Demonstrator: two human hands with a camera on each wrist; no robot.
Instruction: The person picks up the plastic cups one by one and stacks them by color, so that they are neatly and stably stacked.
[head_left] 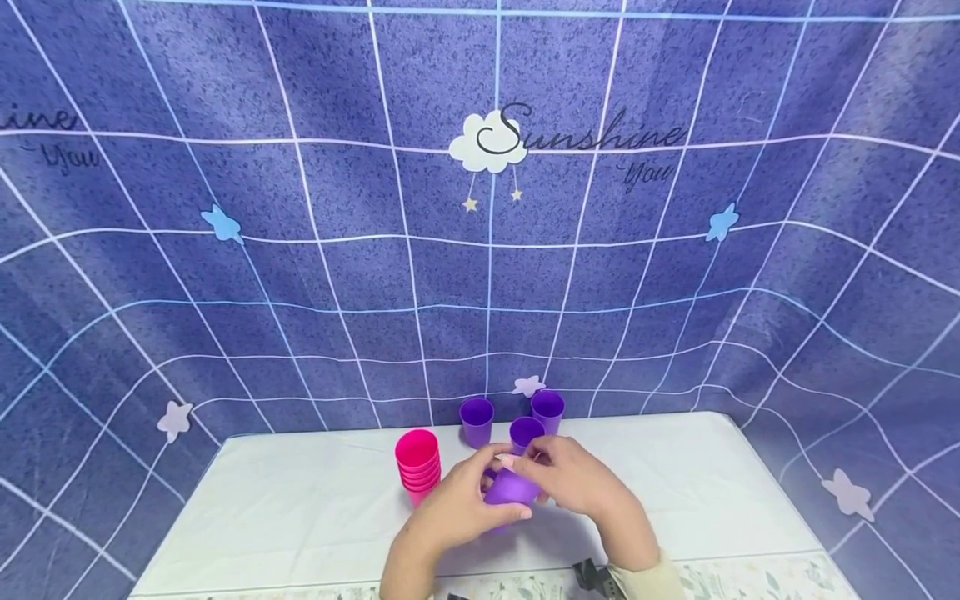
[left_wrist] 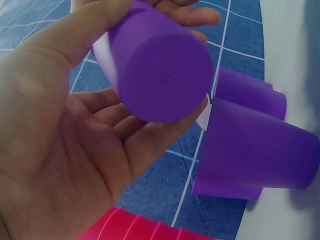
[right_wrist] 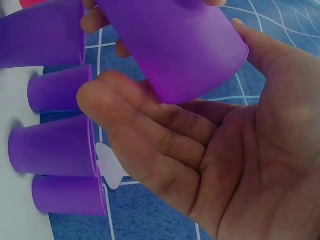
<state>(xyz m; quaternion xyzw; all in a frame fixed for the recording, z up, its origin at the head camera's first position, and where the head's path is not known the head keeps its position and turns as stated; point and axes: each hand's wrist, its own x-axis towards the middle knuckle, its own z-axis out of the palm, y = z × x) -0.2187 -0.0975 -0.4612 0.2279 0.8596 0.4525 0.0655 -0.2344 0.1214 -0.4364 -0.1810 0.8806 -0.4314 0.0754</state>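
Observation:
Both hands hold a tilted purple cup [head_left: 517, 487] above the white table. In the left wrist view, the base of this cup [left_wrist: 167, 77] faces the camera. My left hand [head_left: 461, 500] grips its side, thumb on one side and fingers wrapped around the other. At the rim end, my right hand [head_left: 573, 475] has its thumb on the edge and bent fingers against the cup, as the right wrist view shows. Just beyond the hands stand upright purple cups [head_left: 476, 421], one of them [head_left: 527, 432] close by the right fingers. Another purple cup [right_wrist: 45, 37] is largely hidden behind the hands in the head view.
A stack of pink cups [head_left: 417, 458] stands upright just left of the left hand. The white tabletop [head_left: 277, 508] meets a blue grid-patterned curtain [head_left: 442, 275] at the back. A floral cloth [head_left: 757, 579] runs along the front edge.

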